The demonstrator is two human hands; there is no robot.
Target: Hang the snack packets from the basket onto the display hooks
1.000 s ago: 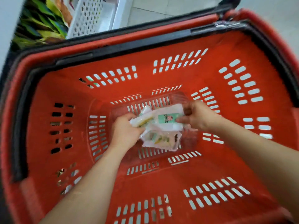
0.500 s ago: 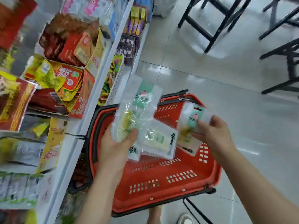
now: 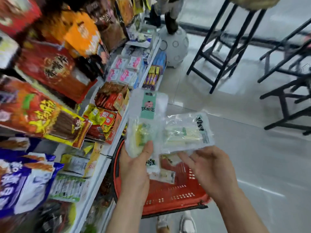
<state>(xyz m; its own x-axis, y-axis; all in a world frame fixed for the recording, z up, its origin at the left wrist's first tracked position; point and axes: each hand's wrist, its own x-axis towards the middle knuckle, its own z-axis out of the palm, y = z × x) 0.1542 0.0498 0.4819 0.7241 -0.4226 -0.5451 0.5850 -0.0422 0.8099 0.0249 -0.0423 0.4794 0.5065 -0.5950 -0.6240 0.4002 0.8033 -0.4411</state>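
My left hand [image 3: 134, 167] grips a bunch of clear snack packets over the red basket [image 3: 176, 197]. Its thumb presses on an upright packet with a green label [image 3: 146, 115]. Beside that, a second packet [image 3: 185, 132] lies sideways with black print at its right end. More packets [image 3: 165, 174] hang below the bunch. My right hand [image 3: 210, 170] is just under the sideways packet, with its fingers spread and fairly straight and the fingertips at the packet's lower edge. The basket stands on the floor beside the shelf. No bare display hook is visible.
The white shelf unit [image 3: 101, 165] on my left is crowded with blurred red, orange and blue snack bags [image 3: 50, 118] and small boxes. Black stool frames [image 3: 227, 52] stand on the glossy floor to the right. A white round ornament [image 3: 175, 46] sits ahead, and my shoes [image 3: 186, 222] show below.
Both hands came up out of the basket with the packets as the view swung to the shelf. The packet my right hand held half a second ago has joined the left hand's bunch.
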